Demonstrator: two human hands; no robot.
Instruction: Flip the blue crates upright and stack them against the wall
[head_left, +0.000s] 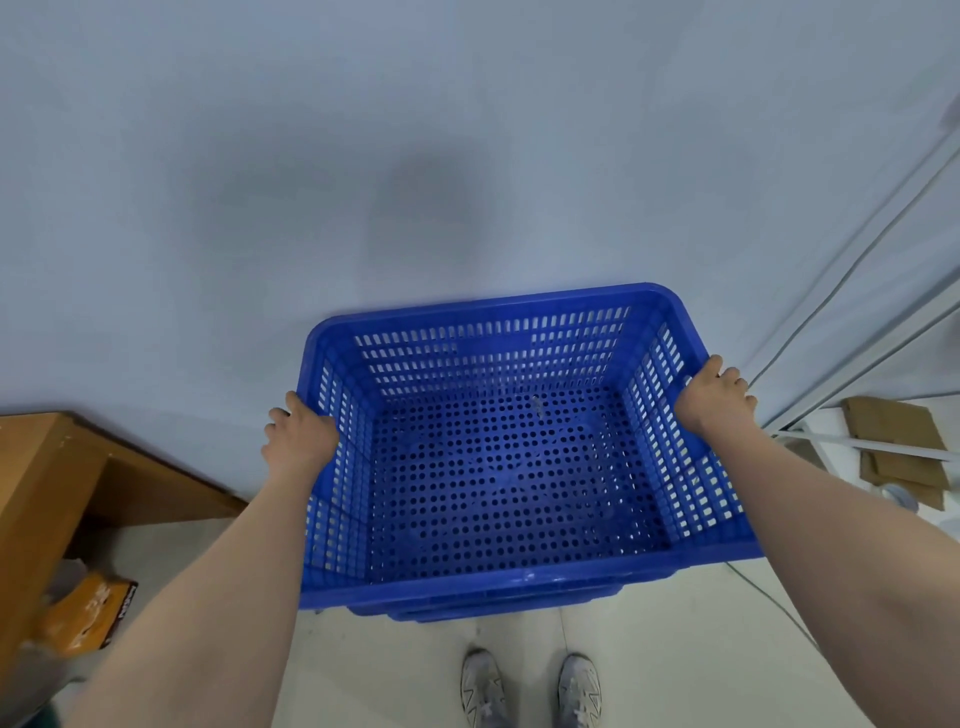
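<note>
Now we hold the blue crate (519, 457) upright before the wall (363, 156) — our left hand (298, 434) clamped over its left rim, our right hand (714, 397) over the right — with another blue rim peeking out just beneath it.

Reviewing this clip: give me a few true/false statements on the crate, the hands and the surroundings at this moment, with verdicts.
1. The blue crate is open side up. True.
2. Only the left hand holds it. False: the right hand grips the opposite rim too.
3. The crate is full of boxes. False: its perforated bottom shows bare.
4. A wooden desk stands at the person's left. True.
5. Another blue rim shows beneath the crate. True.
</note>
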